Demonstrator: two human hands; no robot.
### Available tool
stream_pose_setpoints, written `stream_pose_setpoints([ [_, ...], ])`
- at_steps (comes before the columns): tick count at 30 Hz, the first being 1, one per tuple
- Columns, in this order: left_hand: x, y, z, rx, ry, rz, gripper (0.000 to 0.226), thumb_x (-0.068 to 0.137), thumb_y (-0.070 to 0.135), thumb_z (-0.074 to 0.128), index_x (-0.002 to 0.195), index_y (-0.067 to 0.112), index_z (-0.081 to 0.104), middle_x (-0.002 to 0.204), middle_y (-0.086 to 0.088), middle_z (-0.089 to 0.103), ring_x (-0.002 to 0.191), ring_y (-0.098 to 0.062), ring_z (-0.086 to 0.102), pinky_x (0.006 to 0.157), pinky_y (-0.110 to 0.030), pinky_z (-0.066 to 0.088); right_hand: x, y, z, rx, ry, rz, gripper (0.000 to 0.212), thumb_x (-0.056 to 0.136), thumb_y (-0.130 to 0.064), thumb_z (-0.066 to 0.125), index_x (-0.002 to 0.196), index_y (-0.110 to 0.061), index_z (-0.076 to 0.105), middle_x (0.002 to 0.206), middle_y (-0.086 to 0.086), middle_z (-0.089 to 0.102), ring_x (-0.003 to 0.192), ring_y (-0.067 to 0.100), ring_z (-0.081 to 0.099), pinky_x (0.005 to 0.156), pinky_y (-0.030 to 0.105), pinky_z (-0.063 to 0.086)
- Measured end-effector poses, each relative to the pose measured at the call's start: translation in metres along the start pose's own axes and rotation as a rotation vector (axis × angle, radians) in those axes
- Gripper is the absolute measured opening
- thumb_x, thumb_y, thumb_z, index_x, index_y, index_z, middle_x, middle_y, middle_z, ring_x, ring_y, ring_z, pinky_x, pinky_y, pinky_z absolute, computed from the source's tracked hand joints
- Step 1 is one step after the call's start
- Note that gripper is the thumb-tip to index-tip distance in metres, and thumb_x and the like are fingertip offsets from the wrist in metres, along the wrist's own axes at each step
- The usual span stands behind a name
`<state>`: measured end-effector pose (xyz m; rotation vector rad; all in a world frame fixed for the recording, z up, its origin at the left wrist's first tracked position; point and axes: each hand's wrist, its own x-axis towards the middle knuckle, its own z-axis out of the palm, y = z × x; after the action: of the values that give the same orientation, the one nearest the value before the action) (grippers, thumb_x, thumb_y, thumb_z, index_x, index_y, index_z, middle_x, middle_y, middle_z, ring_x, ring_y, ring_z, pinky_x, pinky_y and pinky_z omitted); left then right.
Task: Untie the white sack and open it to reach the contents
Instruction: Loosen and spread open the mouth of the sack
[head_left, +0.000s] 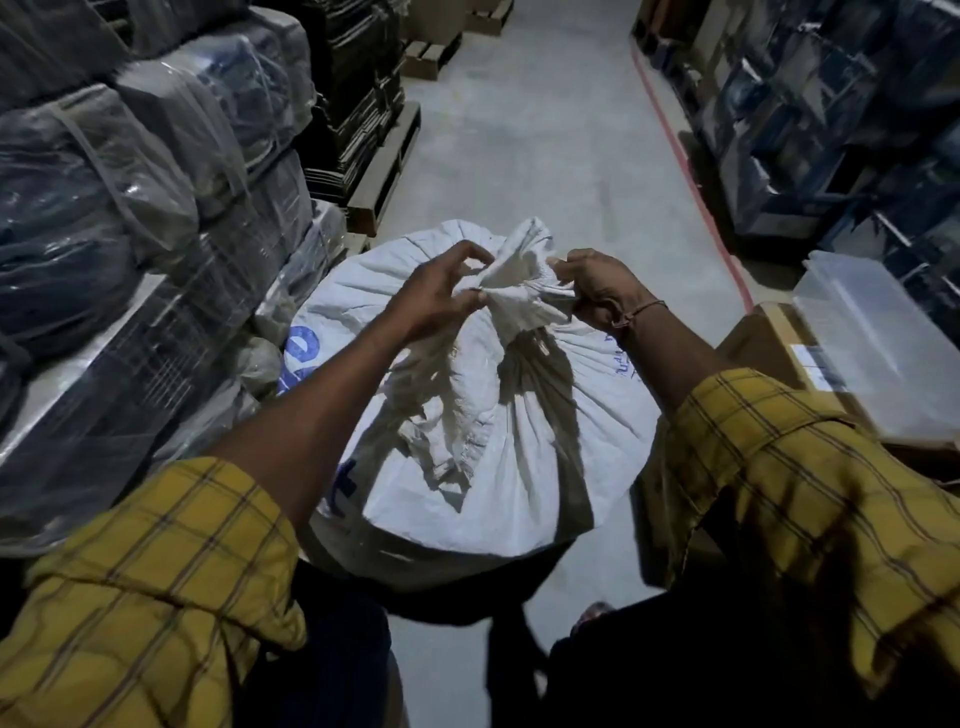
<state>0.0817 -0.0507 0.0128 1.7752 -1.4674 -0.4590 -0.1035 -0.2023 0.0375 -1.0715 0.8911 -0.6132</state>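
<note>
Your left hand (436, 296) pinches the bunched cloth at the knot (519, 291) of the white sack (498, 447), thumb and forefinger closed on a fold while the other fingers arch loosely above it. Your right hand (597, 291) is closed in a fist around the opposite side of the same knot, gripping a twisted tail of fabric; a thin thread bracelet (641, 312) circles that wrist. Both forearms come out of rolled yellow checked sleeves (156, 571).

The sack stands directly beneath your hands, full and rounded, its top gathered into pleats that run up into the knot between your hands. Blue printed lettering (306, 348) shows on its side below your left hand.

It rests on a pale concrete floor (545, 156) that runs away beyond your hands as an aisle. Left of your left arm are stacked plastic-wrapped bales (104, 208). Right of your right arm sit a cardboard box (769, 343) and a clear plastic bin (883, 343), with a red floor line (696, 197) and dark shelving beyond.
</note>
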Motion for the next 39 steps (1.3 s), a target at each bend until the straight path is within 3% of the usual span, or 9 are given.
stream_pose_setpoints([
  [3,0.021,0.0,-0.011,-0.107,-0.072,0.099,0.034,0.094,0.018,0.075,0.122,0.014,0.055,0.127,-0.003,0.062,0.119,-0.01,0.06,0.09,-0.01,0.045,0.003,-0.009,-0.02,-0.099,0.023,-0.011,0.024,0.089,0.012,0.064,0.085,-0.011,0.058,0.076,0.01,0.057,0.065,0.019,0.058,0.046,0.029,0.058],
  [6,0.042,-0.009,-0.015,-0.051,0.001,0.095,0.03,0.093,0.018,0.075,0.11,0.011,0.051,0.111,0.0,0.06,0.103,-0.007,0.059,0.084,-0.023,0.049,0.009,-0.01,-0.044,-0.366,-0.017,-0.071,0.024,0.091,0.01,0.059,0.084,-0.013,0.062,0.08,0.01,0.061,0.054,0.016,0.054,0.041,0.023,0.052],
  [11,0.064,-0.022,0.001,0.396,0.263,0.082,0.019,0.083,0.01,0.075,0.091,0.024,0.067,0.12,-0.012,0.052,0.111,-0.031,0.053,0.094,-0.044,0.052,0.037,0.007,-0.068,-0.93,0.126,-0.367,0.011,0.087,-0.01,0.073,0.091,-0.017,0.08,0.1,0.008,0.073,0.079,0.011,0.063,0.076,0.024,0.048],
  [14,0.069,-0.01,0.013,0.852,0.242,0.073,0.013,0.087,0.016,0.071,0.099,0.01,0.075,0.115,-0.012,0.051,0.117,-0.038,0.043,0.093,-0.045,0.037,0.05,0.026,-0.068,-1.178,0.258,-0.415,0.012,0.084,-0.025,0.078,0.095,-0.021,0.077,0.101,-0.004,0.051,0.085,0.017,0.059,0.084,0.027,0.047],
  [16,0.067,-0.004,0.023,0.817,0.145,0.019,0.012,0.088,0.009,0.068,0.096,0.001,0.072,0.095,-0.012,0.048,0.099,-0.043,0.059,0.086,-0.049,0.05,0.048,0.037,-0.062,-1.315,0.25,-0.43,0.018,0.085,-0.029,0.068,0.097,-0.018,0.075,0.106,-0.002,0.05,0.101,0.028,0.058,0.091,0.039,0.047],
  [20,0.063,-0.014,0.037,0.701,-0.048,-0.136,0.039,0.098,0.043,0.058,0.108,0.007,0.068,0.119,-0.021,0.052,0.099,-0.045,0.064,0.086,-0.049,0.055,0.03,0.05,-0.038,-1.71,0.301,-0.481,0.063,0.091,-0.053,0.032,0.088,-0.01,0.078,0.131,0.012,0.047,0.123,0.037,0.039,0.103,0.054,0.027],
  [27,0.051,-0.043,0.047,0.68,-0.219,-0.126,0.119,0.07,0.061,0.082,0.161,0.022,0.017,0.149,-0.025,0.036,0.134,-0.045,0.044,0.105,-0.051,0.047,-0.004,0.056,0.024,-1.726,0.426,-0.74,0.071,0.07,-0.052,0.067,0.124,-0.01,0.049,0.127,0.015,0.048,0.108,0.036,0.048,0.079,0.043,0.037],
  [34,0.042,-0.037,0.048,0.333,-0.044,0.046,0.067,0.077,-0.001,0.074,0.132,0.017,0.04,0.116,-0.007,0.044,0.098,-0.014,0.05,0.068,-0.026,0.044,0.02,0.075,0.029,-1.475,0.347,-0.307,0.048,0.093,-0.016,0.057,0.139,-0.015,0.043,0.145,0.02,0.036,0.121,0.047,0.047,0.094,0.049,0.044],
  [39,0.053,-0.035,0.016,0.192,-0.094,0.037,0.039,0.082,0.005,0.06,0.113,0.016,0.038,0.09,-0.01,0.068,0.074,-0.031,0.059,0.068,-0.045,0.049,0.033,0.056,-0.004,-1.132,0.137,-0.397,0.044,0.076,0.001,0.054,0.119,-0.007,0.05,0.098,0.014,0.059,0.089,0.036,0.056,0.07,0.036,0.034],
])
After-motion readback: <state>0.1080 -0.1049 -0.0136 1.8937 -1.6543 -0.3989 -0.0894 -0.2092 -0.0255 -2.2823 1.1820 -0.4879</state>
